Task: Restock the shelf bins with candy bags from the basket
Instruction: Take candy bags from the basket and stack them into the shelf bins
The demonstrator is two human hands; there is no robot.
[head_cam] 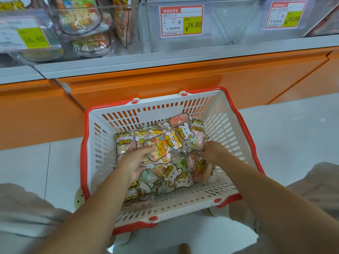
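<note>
Fingers point(145, 150) of our left hand point(135, 162) are clamped round a candy bag point(161, 147) full of coloured sweets, on top of the pile. That pile fills the white, red-rimmed basket point(128, 114) sitting on the floor point(286, 136). Over to our right hand point(212, 151): its fingers curl down at the edge of a pink bag point(197, 141), and we cannot tell whether they grip it. Up top, clear shelf bins point(86, 24) carry a price tag point(181, 21) reading 16.80.
</note>
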